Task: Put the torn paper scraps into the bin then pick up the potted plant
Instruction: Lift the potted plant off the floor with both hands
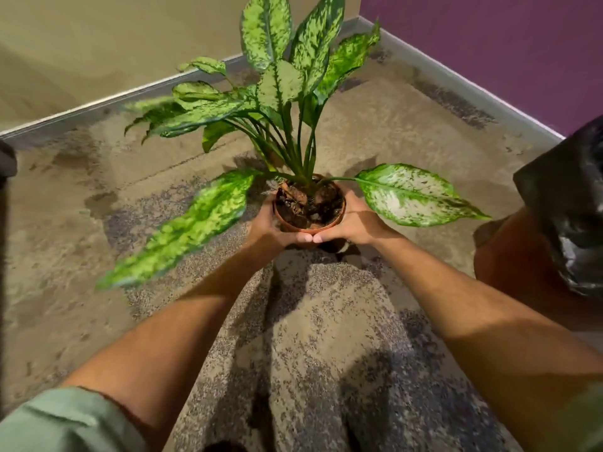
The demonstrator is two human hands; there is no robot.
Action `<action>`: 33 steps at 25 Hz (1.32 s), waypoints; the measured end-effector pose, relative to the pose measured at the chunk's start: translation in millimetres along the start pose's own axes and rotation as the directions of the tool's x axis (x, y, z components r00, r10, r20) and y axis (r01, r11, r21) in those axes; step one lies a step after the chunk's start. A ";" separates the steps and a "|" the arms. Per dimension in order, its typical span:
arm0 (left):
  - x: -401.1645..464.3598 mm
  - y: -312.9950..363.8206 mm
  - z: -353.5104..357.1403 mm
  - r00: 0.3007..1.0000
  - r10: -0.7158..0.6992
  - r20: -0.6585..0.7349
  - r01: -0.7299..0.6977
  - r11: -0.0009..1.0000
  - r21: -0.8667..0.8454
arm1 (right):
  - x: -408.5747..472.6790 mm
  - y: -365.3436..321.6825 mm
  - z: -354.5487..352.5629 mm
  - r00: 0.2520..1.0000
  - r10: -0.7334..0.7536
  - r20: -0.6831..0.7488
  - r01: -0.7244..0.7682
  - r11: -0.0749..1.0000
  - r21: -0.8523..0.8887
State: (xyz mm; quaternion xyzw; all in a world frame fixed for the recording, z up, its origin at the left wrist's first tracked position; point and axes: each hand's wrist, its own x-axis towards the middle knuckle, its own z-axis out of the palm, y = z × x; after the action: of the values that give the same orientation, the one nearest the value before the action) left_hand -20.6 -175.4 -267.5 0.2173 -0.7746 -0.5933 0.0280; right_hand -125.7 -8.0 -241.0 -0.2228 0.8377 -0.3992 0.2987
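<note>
The potted plant [310, 210] has a small terracotta pot of dark soil and long speckled green leaves spreading up and out. My left hand [266, 225] grips the pot's left side and my right hand [354, 221] grips its right side, thumbs meeting at the near rim. The pot's base is hidden by my hands, with a dark shadow just below it. The bin [567, 220], brown with a black liner, stands at the right edge. No paper scraps are visible.
Mottled beige and grey carpet [326, 337] covers the floor. A beige wall [98, 44] and a purple wall [489, 44] meet in the corner behind the plant, with a pale skirting board. A dark object [6, 158] sits at the left edge.
</note>
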 end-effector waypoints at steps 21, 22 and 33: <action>-127.4 298.2 -99.4 0.994 0.027 -0.107 -0.020 0.997 0.072 | -159.4 -255.0 -137.9 0.992 -0.099 -0.081 0.105 0.991 0.084; -136.4 325.7 -107.5 0.993 0.037 -0.110 -0.026 0.994 0.103 | -174.4 -279.6 -153.8 0.991 -0.100 -0.087 0.109 0.988 0.106; -228.5 680.1 -222.3 0.970 0.235 -0.066 -0.210 0.942 0.262 | -322.1 -574.3 -334.5 0.948 -0.171 -0.270 0.172 0.985 -0.020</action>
State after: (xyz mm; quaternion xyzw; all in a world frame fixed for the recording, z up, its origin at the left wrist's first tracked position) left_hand 46.6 -155.3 480.3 0.1586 -0.8612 -0.4714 0.1044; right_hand -42.6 34.0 491.6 -0.2373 0.8474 -0.4520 0.1462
